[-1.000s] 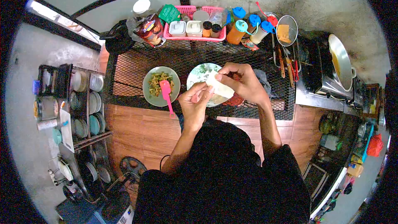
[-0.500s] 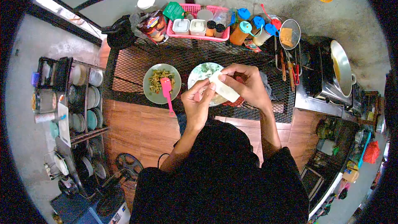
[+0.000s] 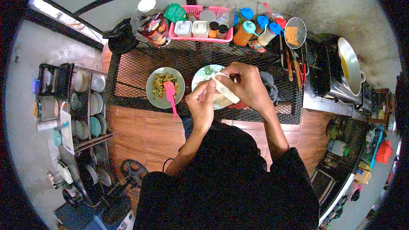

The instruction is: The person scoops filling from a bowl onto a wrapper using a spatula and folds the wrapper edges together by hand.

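While a pale wrapper roll (image 3: 224,89) is being held above the white plate (image 3: 203,75), it is being pinched from both sides: the left hand (image 3: 201,102) is gripping its near end between thumb and fingertips, and the right hand (image 3: 245,86) is being curled over its far end, fingers clenched on it. Both hands are being kept over the black mesh table (image 3: 136,70), just above the plate's right half, and the roll is lying tilted between them. Just to the left of the white plate, a green plate (image 3: 153,98) of chopped filling is being shown with a pink spatula (image 3: 171,96) resting on it, the handle sticking out over the table's near edge. At the table's far edge a pink basket (image 3: 200,38) of small containers is being seen, with an orange bottle (image 3: 243,34) just beside it on the right. Further right, a wok (image 3: 350,64) is being seen tilted on a stove, well apart from the hands. Whether anything is wrapped inside the roll cannot be told
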Demonstrator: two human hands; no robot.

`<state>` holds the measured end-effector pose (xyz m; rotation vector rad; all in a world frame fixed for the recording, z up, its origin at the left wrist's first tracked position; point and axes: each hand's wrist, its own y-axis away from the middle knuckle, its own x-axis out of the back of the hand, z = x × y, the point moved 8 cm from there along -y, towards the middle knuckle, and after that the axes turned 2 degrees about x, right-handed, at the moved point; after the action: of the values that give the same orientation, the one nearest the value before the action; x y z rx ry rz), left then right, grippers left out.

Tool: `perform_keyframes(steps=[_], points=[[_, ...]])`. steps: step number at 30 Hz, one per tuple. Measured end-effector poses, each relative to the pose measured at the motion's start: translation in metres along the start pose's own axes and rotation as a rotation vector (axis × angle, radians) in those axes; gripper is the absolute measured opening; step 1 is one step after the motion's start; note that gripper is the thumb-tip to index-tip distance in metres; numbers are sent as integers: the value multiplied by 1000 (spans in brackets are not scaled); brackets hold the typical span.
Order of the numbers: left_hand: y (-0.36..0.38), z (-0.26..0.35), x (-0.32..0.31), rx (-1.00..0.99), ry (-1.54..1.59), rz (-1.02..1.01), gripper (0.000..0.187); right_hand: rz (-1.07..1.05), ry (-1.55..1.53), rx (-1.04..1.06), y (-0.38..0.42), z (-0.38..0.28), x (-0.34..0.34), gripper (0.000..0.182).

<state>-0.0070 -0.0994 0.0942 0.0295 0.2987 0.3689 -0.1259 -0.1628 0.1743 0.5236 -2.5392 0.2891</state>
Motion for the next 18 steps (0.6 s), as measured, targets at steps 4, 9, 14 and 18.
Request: perform_keyframes(steps=[4, 9, 14, 18], points=[[0, -5, 1, 13, -15, 13, 21, -4, -11, -3, 1, 3, -3, 16], [-2, -22, 5, 137, 235, 1, 25, 7, -122, -6, 3, 17, -8, 15], [-2, -23, 6, 160, 329, -5, 25, -15, -174, -14, 3, 17, -9, 13], [-4, -17, 3, 154, 319, -27, 24, -6, -147, 28, 2, 10, -7, 12]])
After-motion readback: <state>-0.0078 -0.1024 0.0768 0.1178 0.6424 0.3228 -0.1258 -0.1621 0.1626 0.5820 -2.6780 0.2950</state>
